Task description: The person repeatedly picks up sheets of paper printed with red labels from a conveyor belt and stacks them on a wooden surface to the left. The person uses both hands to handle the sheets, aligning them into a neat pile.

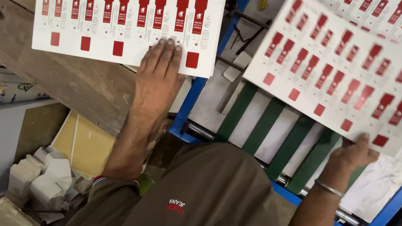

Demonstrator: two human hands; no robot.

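A worker's left hand (158,73) lies flat, fingers extended, pressing a printed sheet (122,16) of red labels on a wooden table (68,79), while the right hand (352,153) pinches the lower edge of a second sheet (351,63) above green conveyor belts (262,128).

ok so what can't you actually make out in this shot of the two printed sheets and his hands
- Left sheet: top cut off by the frame's upper edge, head view.
- Right sheet: blurred; top and right side run out of frame.
- Right hand: fingertips hidden under the right sheet.
- Left hand: palm faces down, so its contact is unseen.
- Green belts: upper ends hidden by the right sheet.
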